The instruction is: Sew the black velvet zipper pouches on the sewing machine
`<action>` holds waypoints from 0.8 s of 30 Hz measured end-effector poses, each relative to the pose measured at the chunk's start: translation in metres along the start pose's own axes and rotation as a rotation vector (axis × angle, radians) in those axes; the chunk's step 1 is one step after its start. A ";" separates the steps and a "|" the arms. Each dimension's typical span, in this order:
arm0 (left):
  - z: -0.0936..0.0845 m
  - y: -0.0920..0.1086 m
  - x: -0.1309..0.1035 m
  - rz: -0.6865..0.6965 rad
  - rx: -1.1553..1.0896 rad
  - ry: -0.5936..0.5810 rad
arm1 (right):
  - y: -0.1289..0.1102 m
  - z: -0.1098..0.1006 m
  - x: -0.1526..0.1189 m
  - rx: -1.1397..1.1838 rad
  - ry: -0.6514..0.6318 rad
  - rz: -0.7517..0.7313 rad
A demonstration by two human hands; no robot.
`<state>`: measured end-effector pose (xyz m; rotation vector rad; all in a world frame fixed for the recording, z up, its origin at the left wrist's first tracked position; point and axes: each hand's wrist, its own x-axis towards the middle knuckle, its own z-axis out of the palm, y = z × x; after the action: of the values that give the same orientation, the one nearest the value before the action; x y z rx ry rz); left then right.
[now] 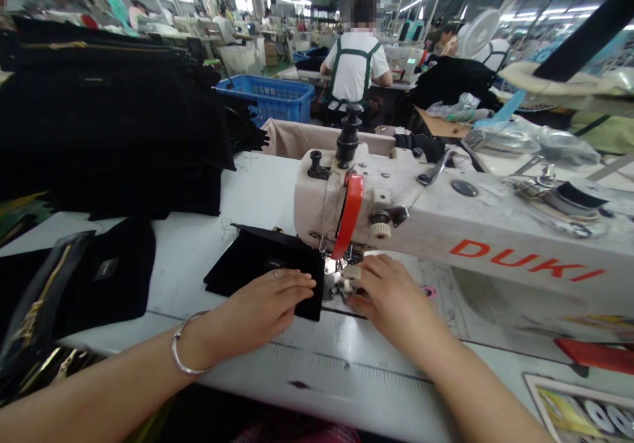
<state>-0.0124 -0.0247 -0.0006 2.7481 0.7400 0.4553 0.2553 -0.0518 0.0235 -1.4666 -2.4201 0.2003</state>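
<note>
A black fabric panel (247,261) with a small dark label lies on the white sewing machine table, its right edge beside the needle area. My left hand (270,301) rests on this panel, fingers stretched out together and palm down. At the needle and presser foot (337,274) of the sewing machine (421,212), my right hand (391,291) has its fingers bent and the thumb toward them. What these fingers grip, if anything, is too small and partly hidden. A red strap-like guard (348,215) hangs on the machine head just above.
A tall stack of black fabric pieces (109,113) rises at the left. Nearer lie black pieces with a gold zipper (42,298). Behind the machine are a pink fabric-lined bin (317,140), a blue basket (267,96) and a seated person (359,67).
</note>
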 end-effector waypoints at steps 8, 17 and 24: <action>-0.009 0.003 0.010 -0.090 -0.090 0.272 | -0.024 0.033 -0.006 0.163 0.125 -0.296; 0.013 0.004 0.007 0.080 0.123 -0.052 | -0.035 0.031 -0.008 0.205 0.074 -0.354; 0.013 -0.009 0.013 0.154 0.205 0.003 | -0.033 0.028 -0.009 0.199 0.062 -0.352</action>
<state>-0.0009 -0.0129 -0.0126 3.0119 0.6081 0.4360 0.2220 -0.0743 0.0041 -0.9320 -2.4756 0.3003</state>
